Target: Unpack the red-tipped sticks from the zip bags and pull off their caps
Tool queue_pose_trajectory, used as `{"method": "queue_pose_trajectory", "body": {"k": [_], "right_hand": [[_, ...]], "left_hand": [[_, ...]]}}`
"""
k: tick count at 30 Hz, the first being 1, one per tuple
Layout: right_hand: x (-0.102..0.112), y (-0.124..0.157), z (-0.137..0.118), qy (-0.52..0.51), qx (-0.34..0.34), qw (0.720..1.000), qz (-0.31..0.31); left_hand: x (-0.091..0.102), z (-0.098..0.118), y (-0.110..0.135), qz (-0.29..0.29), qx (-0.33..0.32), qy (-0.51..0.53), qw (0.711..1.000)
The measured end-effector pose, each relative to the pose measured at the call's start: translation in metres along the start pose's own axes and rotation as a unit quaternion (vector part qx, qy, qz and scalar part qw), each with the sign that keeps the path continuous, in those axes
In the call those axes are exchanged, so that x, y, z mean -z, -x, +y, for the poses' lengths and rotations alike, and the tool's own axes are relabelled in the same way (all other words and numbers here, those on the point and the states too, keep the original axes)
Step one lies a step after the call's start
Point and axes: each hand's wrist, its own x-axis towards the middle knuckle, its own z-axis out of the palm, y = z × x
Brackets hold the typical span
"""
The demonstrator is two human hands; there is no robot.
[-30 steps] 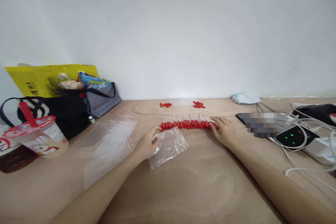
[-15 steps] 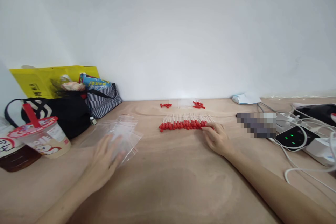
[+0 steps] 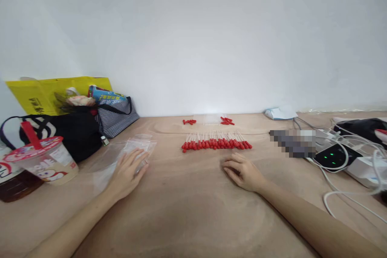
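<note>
A row of thin pale sticks with red tips [image 3: 216,143] lies side by side on the wooden table, red ends toward me. Just in front of the row, my right hand [image 3: 244,172] rests with its fingers loosely bent and a gap between thumb and forefinger; nothing shows in it. My left hand [image 3: 128,173] lies flat with fingers spread over clear zip-lock plastic bags [image 3: 140,144], partly covering them. Farther back by the wall are two small groups of red pieces, one on the left [image 3: 189,122] and one on the right [image 3: 227,121].
On the left stand a drink cup with a red straw [image 3: 57,165], a black bag [image 3: 80,133], a striped bag [image 3: 116,121] and a yellow bag [image 3: 45,94]. At right are white cables [image 3: 329,193], a black device with green lights [image 3: 335,157] and a tissue pack [image 3: 279,113].
My right hand has drawn back from the right end of the stick row toward me, baring the sticks there. My left hand has settled onto the plastic bags, which have shifted slightly toward me.
</note>
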Motion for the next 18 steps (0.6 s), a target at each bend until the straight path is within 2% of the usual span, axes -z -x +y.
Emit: {"method": "queue_pose_trajectory", "body": {"k": [1,4,6,8,11,18], "right_hand": [[0.001,0.0,0.0,-0.007,0.0,1.0,-0.01],[0.003,-0.001,0.0,-0.009,0.003,0.998,-0.055],[0.005,-0.002,0.0,-0.003,0.004,0.996,-0.093],[0.006,-0.002,-0.001,0.0,-0.001,0.992,-0.129],[0.007,-0.003,-0.001,-0.006,-0.014,0.988,-0.154],[0.006,-0.005,0.0,-0.019,-0.018,0.99,-0.136]], "left_hand": [[0.0,0.013,-0.004,0.003,-0.028,0.028,0.999],[-0.005,0.058,-0.019,-0.051,-0.095,0.106,0.988],[-0.011,0.084,-0.029,-0.083,-0.117,0.152,0.978],[-0.017,0.102,-0.035,-0.112,-0.122,0.195,0.967],[-0.024,0.11,-0.038,-0.14,-0.115,0.235,0.955],[-0.019,0.103,-0.035,-0.142,-0.112,0.266,0.947]]}}
